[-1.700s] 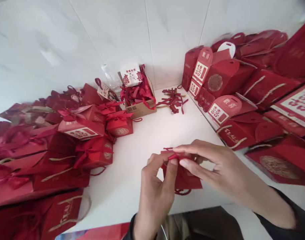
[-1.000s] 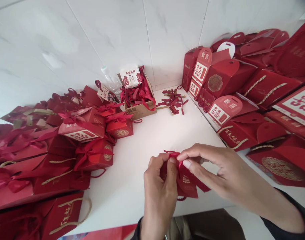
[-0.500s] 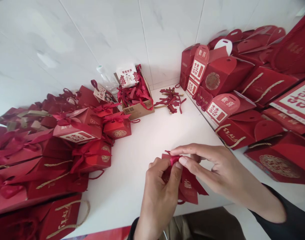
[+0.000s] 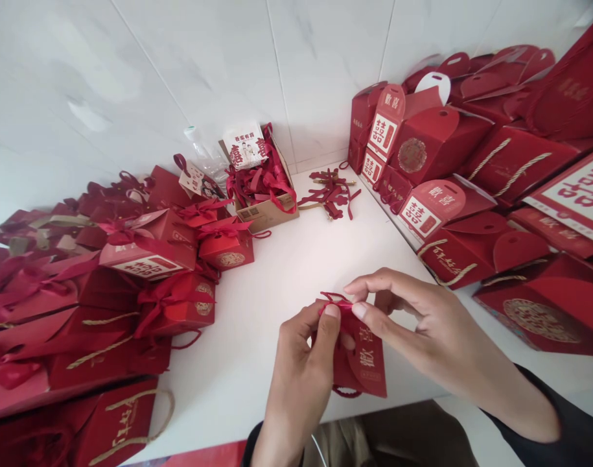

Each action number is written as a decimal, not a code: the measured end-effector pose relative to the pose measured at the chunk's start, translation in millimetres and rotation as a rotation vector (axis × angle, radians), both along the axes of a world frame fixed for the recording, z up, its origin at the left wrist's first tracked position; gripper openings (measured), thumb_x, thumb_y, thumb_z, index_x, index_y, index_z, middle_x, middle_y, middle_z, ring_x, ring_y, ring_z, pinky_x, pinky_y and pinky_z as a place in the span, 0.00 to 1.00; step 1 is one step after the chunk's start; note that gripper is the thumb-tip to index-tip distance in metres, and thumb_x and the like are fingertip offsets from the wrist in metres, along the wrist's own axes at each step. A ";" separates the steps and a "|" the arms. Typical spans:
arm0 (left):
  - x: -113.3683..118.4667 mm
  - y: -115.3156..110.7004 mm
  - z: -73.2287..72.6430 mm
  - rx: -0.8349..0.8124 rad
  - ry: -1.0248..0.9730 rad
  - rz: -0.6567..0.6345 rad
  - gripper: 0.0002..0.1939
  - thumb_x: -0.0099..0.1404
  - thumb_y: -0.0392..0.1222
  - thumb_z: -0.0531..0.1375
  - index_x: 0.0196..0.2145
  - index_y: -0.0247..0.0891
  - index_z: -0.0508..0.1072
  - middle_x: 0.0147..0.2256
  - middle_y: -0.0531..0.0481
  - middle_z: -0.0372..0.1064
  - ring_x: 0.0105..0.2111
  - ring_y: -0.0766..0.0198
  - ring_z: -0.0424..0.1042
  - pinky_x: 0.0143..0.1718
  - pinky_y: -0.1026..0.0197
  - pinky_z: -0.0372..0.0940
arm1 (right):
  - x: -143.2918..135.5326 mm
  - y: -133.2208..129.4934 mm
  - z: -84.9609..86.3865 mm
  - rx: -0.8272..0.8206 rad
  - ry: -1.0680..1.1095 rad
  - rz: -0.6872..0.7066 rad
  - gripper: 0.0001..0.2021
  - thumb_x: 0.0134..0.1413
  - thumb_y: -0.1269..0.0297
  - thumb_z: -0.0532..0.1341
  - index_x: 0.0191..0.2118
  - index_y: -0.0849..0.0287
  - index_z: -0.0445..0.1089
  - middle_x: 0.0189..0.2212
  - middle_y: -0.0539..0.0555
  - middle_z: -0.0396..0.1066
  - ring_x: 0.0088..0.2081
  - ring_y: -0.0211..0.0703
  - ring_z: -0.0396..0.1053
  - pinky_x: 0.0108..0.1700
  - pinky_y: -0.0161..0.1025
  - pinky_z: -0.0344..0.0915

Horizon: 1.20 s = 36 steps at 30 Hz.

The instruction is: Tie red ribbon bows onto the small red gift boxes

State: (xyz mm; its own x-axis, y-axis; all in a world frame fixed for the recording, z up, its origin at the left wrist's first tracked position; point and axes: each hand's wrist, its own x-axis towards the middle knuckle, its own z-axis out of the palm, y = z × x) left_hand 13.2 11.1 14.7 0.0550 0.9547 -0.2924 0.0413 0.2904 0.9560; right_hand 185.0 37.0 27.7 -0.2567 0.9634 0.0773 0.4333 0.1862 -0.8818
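A small red gift box [image 4: 367,373] with gold characters stands near the front edge of the white table, with a cord loop low on its near side. At its top, my left hand [image 4: 303,357] pinches a red ribbon [image 4: 343,303] between thumb and fingers. My right hand [image 4: 415,314] comes from the right, its thumb and fingertips closed on the same ribbon just beside the left thumb. Part of the box and the ribbon's ends are hidden behind my fingers.
Red boxes with ribbon bows [image 4: 177,301] crowd the left side. Red boxes without bows [image 4: 442,146] are stacked on the right. At the back stand a cardboard box [image 4: 271,213] full of red ribbons, a clear plastic bottle [image 4: 201,146] and a pile of dark red ties [image 4: 332,194].
The ribbon over the box front has been drawn up, so more of its gold lettering shows. My left hand has shifted slightly left, and the right fingers have moved a little apart from it.
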 end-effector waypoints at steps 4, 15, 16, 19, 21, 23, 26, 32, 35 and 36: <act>-1.2 -1.2 1.2 -0.003 -0.066 0.014 0.20 0.73 0.56 0.59 0.32 0.39 0.79 0.28 0.50 0.75 0.28 0.64 0.70 0.30 0.64 0.64 | 0.0 -5.0 -3.0 -0.032 0.039 0.028 0.08 0.69 0.56 0.61 0.44 0.49 0.77 0.40 0.51 0.80 0.35 0.41 0.77 0.26 0.31 0.71; -3.8 -1.6 -3.3 0.031 -0.066 -0.012 0.17 0.74 0.53 0.60 0.41 0.39 0.83 0.38 0.46 0.80 0.41 0.58 0.75 0.38 0.63 0.68 | 0.5 -12.5 -11.0 -0.084 0.046 0.060 0.07 0.69 0.56 0.60 0.45 0.48 0.74 0.37 0.49 0.77 0.33 0.39 0.75 0.26 0.30 0.71; -3.8 -1.6 -3.8 0.037 -0.058 -0.010 0.18 0.74 0.54 0.60 0.41 0.39 0.83 0.37 0.47 0.80 0.40 0.59 0.75 0.36 0.64 0.68 | 0.7 -13.5 -11.5 -0.092 0.054 0.047 0.07 0.69 0.56 0.60 0.46 0.49 0.74 0.37 0.50 0.77 0.33 0.40 0.75 0.24 0.30 0.70; -3.0 -2.0 -4.8 0.046 -0.043 0.014 0.19 0.74 0.55 0.60 0.40 0.39 0.83 0.30 0.50 0.76 0.34 0.62 0.73 0.34 0.64 0.67 | 0.3 -16.3 -10.8 -0.107 0.081 0.008 0.08 0.68 0.55 0.61 0.45 0.50 0.75 0.37 0.52 0.76 0.33 0.41 0.75 0.23 0.30 0.69; -1.9 -2.2 -4.6 0.033 -0.042 0.026 0.19 0.74 0.56 0.60 0.39 0.39 0.83 0.25 0.52 0.72 0.30 0.63 0.72 0.34 0.65 0.67 | -0.3 -18.2 -8.9 -0.113 0.091 0.012 0.07 0.68 0.55 0.61 0.44 0.50 0.74 0.34 0.51 0.76 0.32 0.41 0.74 0.24 0.31 0.69; -0.4 -2.3 -3.7 0.021 -0.048 0.028 0.19 0.74 0.56 0.60 0.40 0.39 0.83 0.25 0.52 0.73 0.30 0.63 0.72 0.33 0.65 0.66 | -0.9 -20.0 -7.3 -0.093 0.094 0.055 0.06 0.69 0.57 0.61 0.43 0.50 0.74 0.32 0.49 0.75 0.31 0.40 0.74 0.29 0.32 0.72; 1.6 -2.7 -2.4 0.015 -0.043 0.024 0.19 0.73 0.55 0.61 0.41 0.38 0.84 0.32 0.48 0.78 0.33 0.61 0.73 0.31 0.65 0.65 | -1.4 -21.8 -8.1 -0.091 0.104 0.075 0.06 0.69 0.57 0.61 0.43 0.49 0.74 0.33 0.49 0.75 0.31 0.40 0.74 0.30 0.33 0.72; 1.4 -5.1 -1.2 0.053 0.026 -0.003 0.18 0.74 0.54 0.59 0.43 0.40 0.84 0.32 0.48 0.78 0.37 0.58 0.75 0.40 0.60 0.68 | 0.7 -16.6 -12.8 -0.116 0.118 -0.072 0.07 0.67 0.53 0.63 0.42 0.49 0.74 0.28 0.47 0.72 0.28 0.40 0.72 0.24 0.31 0.67; 0.6 -5.2 -0.8 0.094 0.092 -0.063 0.17 0.75 0.52 0.59 0.42 0.42 0.85 0.32 0.48 0.78 0.38 0.56 0.74 0.41 0.58 0.67 | 1.4 -14.6 -11.4 -0.095 0.099 -0.098 0.08 0.66 0.53 0.63 0.40 0.50 0.74 0.27 0.47 0.71 0.28 0.39 0.72 0.28 0.32 0.70; 0.7 -4.8 -0.8 0.102 0.116 -0.072 0.17 0.75 0.52 0.59 0.41 0.42 0.85 0.31 0.48 0.78 0.37 0.57 0.74 0.40 0.59 0.66 | 1.5 -14.9 -10.9 -0.097 0.094 -0.095 0.09 0.67 0.53 0.62 0.39 0.50 0.74 0.28 0.48 0.72 0.29 0.40 0.72 0.29 0.33 0.71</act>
